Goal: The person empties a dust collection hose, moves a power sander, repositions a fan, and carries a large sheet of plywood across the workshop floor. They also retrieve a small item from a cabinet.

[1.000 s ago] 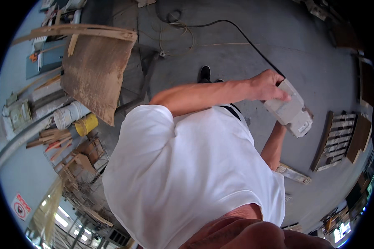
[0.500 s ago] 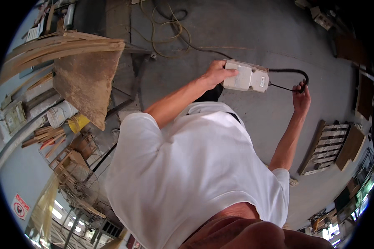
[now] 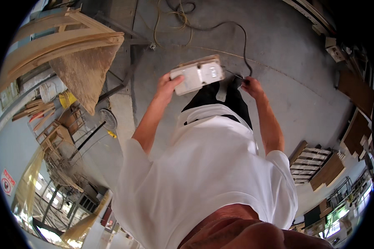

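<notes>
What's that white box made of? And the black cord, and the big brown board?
White box, in the left hand: probably hard, dull plastic; flat faces with recesses, but blurred.
Black cord, at the right hand: likely rubber or soft plastic; it bends in smooth curves.
Brown board: looks like rough wood; patchy, with a ragged edge.

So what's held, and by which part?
The left hand grips the pale box by its left end; the right hand holds the dark cable, exact spot unclear.

A pale box point(image 3: 198, 76), apparently plastic, is held tilted near a curved black cable point(image 3: 245, 45).
</notes>
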Available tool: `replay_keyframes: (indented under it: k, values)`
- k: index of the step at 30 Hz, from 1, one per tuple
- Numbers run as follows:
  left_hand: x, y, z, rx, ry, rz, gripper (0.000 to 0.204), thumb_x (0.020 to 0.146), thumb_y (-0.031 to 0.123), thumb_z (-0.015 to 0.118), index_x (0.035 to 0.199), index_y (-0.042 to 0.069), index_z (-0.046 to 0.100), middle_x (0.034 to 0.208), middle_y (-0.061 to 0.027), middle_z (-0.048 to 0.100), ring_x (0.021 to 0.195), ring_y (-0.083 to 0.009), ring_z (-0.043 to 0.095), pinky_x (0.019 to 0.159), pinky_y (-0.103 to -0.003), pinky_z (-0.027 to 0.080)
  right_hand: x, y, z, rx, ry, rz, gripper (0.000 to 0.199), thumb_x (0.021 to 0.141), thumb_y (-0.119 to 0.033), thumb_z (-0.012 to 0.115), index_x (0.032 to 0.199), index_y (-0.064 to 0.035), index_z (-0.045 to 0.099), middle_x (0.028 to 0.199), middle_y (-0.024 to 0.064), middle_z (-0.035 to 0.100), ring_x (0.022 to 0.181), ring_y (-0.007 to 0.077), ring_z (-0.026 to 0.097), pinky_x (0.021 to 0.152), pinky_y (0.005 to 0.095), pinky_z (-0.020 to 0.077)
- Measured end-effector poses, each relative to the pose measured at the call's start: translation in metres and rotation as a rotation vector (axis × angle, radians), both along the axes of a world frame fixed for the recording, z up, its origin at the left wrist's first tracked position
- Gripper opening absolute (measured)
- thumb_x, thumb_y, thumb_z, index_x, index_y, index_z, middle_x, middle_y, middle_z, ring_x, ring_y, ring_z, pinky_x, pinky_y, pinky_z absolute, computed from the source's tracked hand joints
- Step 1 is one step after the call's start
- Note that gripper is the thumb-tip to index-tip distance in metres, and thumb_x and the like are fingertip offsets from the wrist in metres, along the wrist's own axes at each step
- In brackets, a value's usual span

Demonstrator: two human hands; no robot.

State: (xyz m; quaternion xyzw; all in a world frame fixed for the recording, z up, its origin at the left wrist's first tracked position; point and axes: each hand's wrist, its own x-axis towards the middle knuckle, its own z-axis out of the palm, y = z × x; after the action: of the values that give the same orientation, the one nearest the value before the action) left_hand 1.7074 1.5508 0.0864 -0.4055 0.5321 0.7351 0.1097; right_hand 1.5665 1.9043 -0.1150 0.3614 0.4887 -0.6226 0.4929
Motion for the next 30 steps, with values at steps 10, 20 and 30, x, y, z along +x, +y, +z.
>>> replay_keyframes:
  k: [10, 20, 30]
  values:
    - [0.084, 0.046, 0.048, -0.121, -0.065, 0.629, 0.038, 0.082, 0.011, 0.065, 0.114, -0.006, 0.055, 0.108, -0.0108, 0.059, 0.097, -0.0188, 0.057, 0.085, -0.031, 0.045, -0.027, -0.093, -0.002, -0.196, -0.298, 0.724, 0.018, 0.083, -0.026, 0.057, 0.09, -0.0093, 0.057, 0.084, 0.0035, 0.062, 0.065, 0.0134, 0.059, 0.065, 0.0346, 0.0528]
    - [0.181, 0.112, 0.07, -0.149, -0.033, 1.156, 0.045, 0.081, 0.012, 0.067, 0.118, -0.007, 0.05, 0.113, -0.013, 0.057, 0.105, -0.0242, 0.054, 0.091, -0.036, 0.044, 0.082, -0.216, 0.083, -0.664, -0.367, 1.587, 0.014, 0.081, -0.022, 0.056, 0.083, -0.008, 0.06, 0.074, 0.0019, 0.062, 0.054, 0.0128, 0.055, 0.06, 0.0346, 0.0534]
    - [0.317, 0.129, 0.039, -0.282, -0.43, 1.387, 0.042, 0.083, 0.01, 0.062, 0.119, -0.008, 0.048, 0.113, -0.0142, 0.057, 0.1, -0.0257, 0.057, 0.088, -0.036, 0.047, 0.046, -0.223, -0.042, -0.188, 0.154, 1.825, 0.043, 0.082, -0.039, 0.055, 0.082, 0.0034, 0.062, 0.074, 0.0129, 0.065, 0.058, 0.0222, 0.062, 0.049, 0.0344, 0.0501]
